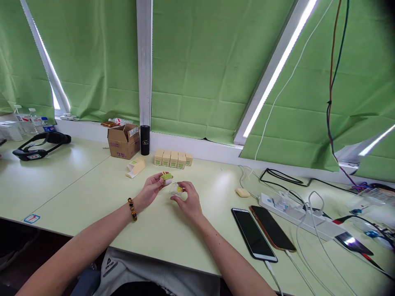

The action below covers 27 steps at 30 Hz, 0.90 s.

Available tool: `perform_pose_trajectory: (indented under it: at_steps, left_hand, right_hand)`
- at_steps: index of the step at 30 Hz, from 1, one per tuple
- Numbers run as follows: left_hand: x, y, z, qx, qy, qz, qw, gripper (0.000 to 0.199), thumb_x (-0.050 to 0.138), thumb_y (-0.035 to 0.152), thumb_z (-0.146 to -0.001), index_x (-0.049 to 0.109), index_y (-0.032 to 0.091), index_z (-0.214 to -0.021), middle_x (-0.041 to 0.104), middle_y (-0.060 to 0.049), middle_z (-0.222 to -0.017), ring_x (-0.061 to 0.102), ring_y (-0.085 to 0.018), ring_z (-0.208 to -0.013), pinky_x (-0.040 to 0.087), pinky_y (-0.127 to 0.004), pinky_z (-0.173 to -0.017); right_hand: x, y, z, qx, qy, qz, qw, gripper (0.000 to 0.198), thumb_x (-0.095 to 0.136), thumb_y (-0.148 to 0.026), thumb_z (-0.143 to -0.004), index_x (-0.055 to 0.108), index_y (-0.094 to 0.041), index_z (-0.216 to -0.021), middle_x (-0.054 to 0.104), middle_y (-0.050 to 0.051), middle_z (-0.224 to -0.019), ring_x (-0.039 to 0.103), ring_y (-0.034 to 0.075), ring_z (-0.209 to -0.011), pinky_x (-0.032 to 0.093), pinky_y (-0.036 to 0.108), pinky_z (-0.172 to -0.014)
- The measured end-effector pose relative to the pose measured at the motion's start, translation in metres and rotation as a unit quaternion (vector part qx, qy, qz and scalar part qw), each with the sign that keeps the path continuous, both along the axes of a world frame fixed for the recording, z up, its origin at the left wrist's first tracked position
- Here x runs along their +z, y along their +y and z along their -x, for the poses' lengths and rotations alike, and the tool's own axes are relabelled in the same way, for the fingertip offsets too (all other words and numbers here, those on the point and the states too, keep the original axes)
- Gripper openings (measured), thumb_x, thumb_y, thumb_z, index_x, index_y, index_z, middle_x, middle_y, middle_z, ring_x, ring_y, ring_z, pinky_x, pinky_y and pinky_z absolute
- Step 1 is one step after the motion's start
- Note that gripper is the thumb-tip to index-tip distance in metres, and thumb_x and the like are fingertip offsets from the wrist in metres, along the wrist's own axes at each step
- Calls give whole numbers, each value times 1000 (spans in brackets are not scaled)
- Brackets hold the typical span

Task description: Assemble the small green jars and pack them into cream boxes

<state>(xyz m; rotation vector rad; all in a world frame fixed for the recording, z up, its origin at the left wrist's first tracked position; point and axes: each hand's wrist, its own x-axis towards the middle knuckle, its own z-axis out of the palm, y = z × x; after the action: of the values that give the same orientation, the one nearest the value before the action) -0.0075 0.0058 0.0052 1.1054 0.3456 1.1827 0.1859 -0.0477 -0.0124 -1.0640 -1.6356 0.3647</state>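
Observation:
My left hand [152,188], with a beaded bracelet at the wrist, is closed on a small rounded item, green on top and white below [167,179]. Thin yellowish strips stick up from its top; its exact kind is unclear. Just to its right, my right hand [189,200] grips a small clear container [174,189] with a yellow patch on it. A narrow gap separates the two held things above the table. Beyond my left hand lies an opened cream carton [135,167]. Several small cream boxes [170,159] stand in a row farther back.
A cardboard box [123,142] and a black tumbler [145,140] stand near the wall. Two phones [254,234] [273,228] lie at right, beside a power strip [294,216] with tangled cables. A black headset [41,146] rests far left.

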Motion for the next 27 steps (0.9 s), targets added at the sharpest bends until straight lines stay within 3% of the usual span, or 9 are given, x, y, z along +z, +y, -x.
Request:
perform_pose_trajectory:
  at_steps: [6, 15, 27]
  left_hand:
    - [1, -4, -1, -38, 4, -16, 999, 43, 79, 34, -85, 70, 14, -122, 67, -17, -130, 64, -27, -119, 41, -45, -113]
    - [5, -12, -3, -74, 34, -40, 996, 49, 81, 34, -83, 67, 15, -126, 63, -18, -136, 62, -30, -123, 46, -41, -103]
    - [10, -17, -4, -82, 54, -57, 994, 51, 86, 36, -77, 69, 17, -121, 69, -15, -126, 65, -30, -114, 48, -41, -99]
  right_hand:
    - [4, -8, 11, -22, 44, 37, 998, 54, 90, -40, -65, 59, -25, -107, 66, 5, -103, 61, 23, -91, 52, 40, -82]
    - [5, -15, 21, -42, 71, 62, 995, 57, 92, -41, -62, 52, -25, -100, 63, 1, -94, 57, 20, -83, 50, 37, -76]
    - [1, -13, 22, -37, 103, 61, 992, 59, 91, -42, -62, 52, -25, -102, 64, 3, -99, 61, 22, -88, 52, 39, -81]
